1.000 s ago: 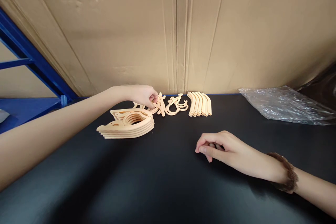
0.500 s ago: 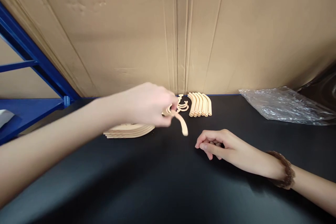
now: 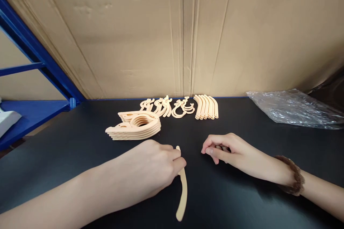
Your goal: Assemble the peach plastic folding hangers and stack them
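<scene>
My left hand is closed in a pinch on a curved beige hanger arm, low over the black table. The piece points toward me, and its upper part is partly covered by my fingers. To the right, my right hand rests on the table with loosely curled fingers and nothing visible in it. Beyond my left hand lies a stack of folded beige hangers. Behind it, loose curved hanger pieces and hooks are grouped, beside a row of hanger arms.
A clear plastic bag lies on the table at the back right. Large cardboard stands behind the table. On the left are a blue metal frame and a white object.
My left hand has come back toward me from the hanger pieces with the hanger arm, uncovering the stack and the loose pieces. My right hand has stayed nearly still.
</scene>
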Demonstrator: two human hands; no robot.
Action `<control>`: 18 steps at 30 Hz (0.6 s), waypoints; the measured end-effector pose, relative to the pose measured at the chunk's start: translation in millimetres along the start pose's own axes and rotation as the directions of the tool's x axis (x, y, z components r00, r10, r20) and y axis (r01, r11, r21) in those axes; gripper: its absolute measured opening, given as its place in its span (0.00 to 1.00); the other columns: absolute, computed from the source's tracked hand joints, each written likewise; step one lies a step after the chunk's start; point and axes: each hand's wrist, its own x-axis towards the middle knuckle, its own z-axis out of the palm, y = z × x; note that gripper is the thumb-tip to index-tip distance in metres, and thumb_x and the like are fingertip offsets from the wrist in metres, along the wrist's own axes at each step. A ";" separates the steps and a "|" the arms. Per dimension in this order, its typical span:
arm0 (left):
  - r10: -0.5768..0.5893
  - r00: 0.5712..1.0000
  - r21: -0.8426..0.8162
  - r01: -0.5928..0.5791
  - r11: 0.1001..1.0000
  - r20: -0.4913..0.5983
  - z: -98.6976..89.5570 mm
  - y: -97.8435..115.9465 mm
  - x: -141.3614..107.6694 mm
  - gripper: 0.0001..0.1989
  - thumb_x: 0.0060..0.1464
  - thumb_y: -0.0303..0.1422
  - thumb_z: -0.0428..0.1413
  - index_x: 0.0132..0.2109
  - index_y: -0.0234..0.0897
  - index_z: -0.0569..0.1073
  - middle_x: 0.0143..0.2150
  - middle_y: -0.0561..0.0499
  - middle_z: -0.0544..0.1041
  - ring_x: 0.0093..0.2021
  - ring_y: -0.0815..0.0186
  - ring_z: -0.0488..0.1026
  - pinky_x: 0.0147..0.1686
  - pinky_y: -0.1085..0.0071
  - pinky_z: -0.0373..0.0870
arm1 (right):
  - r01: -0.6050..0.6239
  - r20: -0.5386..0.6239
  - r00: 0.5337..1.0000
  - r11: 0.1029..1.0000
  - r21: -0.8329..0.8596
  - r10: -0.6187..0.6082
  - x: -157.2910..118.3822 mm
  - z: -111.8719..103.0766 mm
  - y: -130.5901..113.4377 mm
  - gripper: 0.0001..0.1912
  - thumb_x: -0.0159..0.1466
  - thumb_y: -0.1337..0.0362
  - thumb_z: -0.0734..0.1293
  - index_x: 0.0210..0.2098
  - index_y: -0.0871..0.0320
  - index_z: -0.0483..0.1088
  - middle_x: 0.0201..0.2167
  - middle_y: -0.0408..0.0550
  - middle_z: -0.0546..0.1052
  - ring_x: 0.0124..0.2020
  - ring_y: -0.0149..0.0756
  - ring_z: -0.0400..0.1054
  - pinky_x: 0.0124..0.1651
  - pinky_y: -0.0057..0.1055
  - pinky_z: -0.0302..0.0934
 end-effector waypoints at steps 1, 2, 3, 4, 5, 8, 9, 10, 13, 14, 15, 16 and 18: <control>-0.009 1.000 -0.010 0.009 1.000 -0.004 -0.1 -2.6 -0.8 0.09 0.58 0.21 0.55 0.43 0.37 0.75 0.30 0.53 0.74 0.27 0.63 0.70 0.23 0.65 0.57 | -0.006 0.001 1.000 1.000 -0.002 0.006 0.0 -0.1 -0.2 0.15 0.71 0.53 0.60 0.41 0.55 0.73 0.24 0.39 0.72 0.24 0.28 0.60 0.26 0.27 0.49; -0.019 1.000 -0.018 0.019 1.000 -0.009 -0.1 -4.2 -1.6 0.09 0.58 0.21 0.55 0.43 0.38 0.75 0.30 0.53 0.74 0.27 0.63 0.70 0.22 0.66 0.57 | -0.012 0.003 1.000 1.000 -0.004 0.012 -0.1 -0.1 -0.4 0.15 0.71 0.53 0.60 0.41 0.55 0.73 0.24 0.39 0.73 0.24 0.28 0.60 0.26 0.27 0.49; -0.025 1.000 -0.026 0.025 0.999 -0.014 0.1 -4.9 -2.6 0.10 0.59 0.21 0.55 0.44 0.38 0.75 0.30 0.53 0.74 0.27 0.63 0.70 0.22 0.66 0.57 | -0.018 0.007 1.000 1.000 -0.007 0.018 -0.3 -0.3 -0.6 0.15 0.71 0.53 0.60 0.40 0.55 0.73 0.25 0.39 0.73 0.23 0.28 0.60 0.26 0.27 0.49; -0.029 0.999 -0.032 0.028 0.999 -0.021 0.2 -4.6 -3.6 0.10 0.59 0.21 0.54 0.45 0.38 0.75 0.30 0.53 0.74 0.27 0.64 0.71 0.23 0.66 0.58 | -0.021 0.010 1.000 1.000 -0.010 0.021 -0.5 -0.4 -0.8 0.16 0.71 0.53 0.59 0.40 0.54 0.73 0.24 0.39 0.73 0.23 0.28 0.60 0.25 0.27 0.49; -0.028 0.999 -0.034 0.027 0.999 -0.031 0.3 -3.7 -4.8 0.11 0.60 0.22 0.54 0.46 0.37 0.75 0.31 0.53 0.74 0.27 0.64 0.71 0.23 0.67 0.59 | -0.022 0.012 1.000 1.000 -0.015 0.022 -0.6 -0.6 -1.1 0.16 0.71 0.52 0.59 0.40 0.55 0.73 0.24 0.39 0.73 0.23 0.28 0.60 0.26 0.27 0.49; -0.032 0.998 -0.037 0.030 0.999 -0.058 0.9 1.3 -8.7 0.12 0.60 0.23 0.52 0.50 0.35 0.74 0.34 0.50 0.75 0.29 0.63 0.72 0.24 0.66 0.62 | -0.029 0.013 0.999 0.999 -0.025 0.029 -0.7 -0.6 -2.0 0.17 0.72 0.52 0.59 0.41 0.55 0.73 0.24 0.40 0.72 0.24 0.29 0.61 0.26 0.27 0.49; -0.037 0.997 -0.050 0.033 0.998 -0.071 1.5 3.0 -10.4 0.13 0.61 0.23 0.51 0.51 0.34 0.74 0.36 0.49 0.75 0.30 0.62 0.72 0.25 0.66 0.64 | -0.033 0.014 0.999 0.999 -0.027 0.033 -0.4 -0.3 -2.3 0.17 0.72 0.52 0.59 0.41 0.55 0.73 0.24 0.40 0.72 0.25 0.29 0.61 0.26 0.27 0.50; -0.038 0.995 -0.070 0.031 0.997 -0.093 2.5 4.3 -12.4 0.13 0.61 0.24 0.51 0.51 0.34 0.73 0.38 0.48 0.75 0.33 0.61 0.72 0.26 0.66 0.65 | -0.038 0.018 0.999 0.999 -0.028 0.038 -0.1 0.2 -2.7 0.17 0.72 0.51 0.59 0.41 0.54 0.73 0.25 0.40 0.72 0.25 0.30 0.62 0.27 0.27 0.50; -0.026 0.985 -0.147 0.001 0.989 -0.172 8.9 5.3 -20.5 0.14 0.63 0.25 0.49 0.53 0.34 0.73 0.46 0.46 0.76 0.42 0.59 0.72 0.36 0.65 0.71 | -0.059 0.032 0.998 0.998 -0.037 0.060 2.1 2.0 -4.0 0.18 0.71 0.50 0.59 0.41 0.54 0.73 0.24 0.40 0.72 0.25 0.30 0.61 0.27 0.28 0.50; -0.021 0.980 -0.166 -0.013 0.986 -0.198 12.1 4.6 -23.6 0.14 0.64 0.25 0.48 0.54 0.34 0.72 0.49 0.46 0.75 0.45 0.58 0.72 0.41 0.65 0.71 | -0.071 0.039 0.997 0.996 -0.047 0.073 3.2 2.4 -4.7 0.18 0.71 0.49 0.59 0.41 0.54 0.73 0.24 0.40 0.72 0.25 0.30 0.61 0.27 0.28 0.50; -0.020 0.976 -0.181 -0.020 0.983 -0.218 15.5 3.5 -26.8 0.15 0.65 0.25 0.48 0.55 0.34 0.71 0.51 0.46 0.75 0.48 0.58 0.72 0.45 0.64 0.71 | -0.083 0.049 0.995 0.995 -0.059 0.086 4.5 2.5 -5.9 0.18 0.71 0.49 0.59 0.41 0.54 0.73 0.23 0.39 0.71 0.25 0.29 0.60 0.26 0.28 0.49; -0.023 0.971 -0.191 -0.024 0.981 -0.237 19.0 2.2 -29.8 0.15 0.65 0.26 0.48 0.56 0.34 0.71 0.53 0.46 0.75 0.50 0.58 0.71 0.49 0.64 0.70 | -0.092 0.053 0.994 0.993 -0.074 0.096 6.2 2.0 -7.5 0.18 0.71 0.48 0.59 0.41 0.53 0.73 0.23 0.39 0.71 0.24 0.29 0.60 0.26 0.28 0.49; -0.026 0.964 -0.212 -0.032 0.977 -0.265 25.6 -0.6 -34.9 0.15 0.66 0.26 0.47 0.57 0.34 0.70 0.54 0.46 0.75 0.54 0.59 0.71 0.54 0.65 0.67 | -0.090 0.033 0.995 0.989 -0.121 0.095 11.5 -1.1 -12.5 0.19 0.71 0.47 0.58 0.41 0.53 0.72 0.23 0.39 0.71 0.24 0.29 0.61 0.26 0.27 0.50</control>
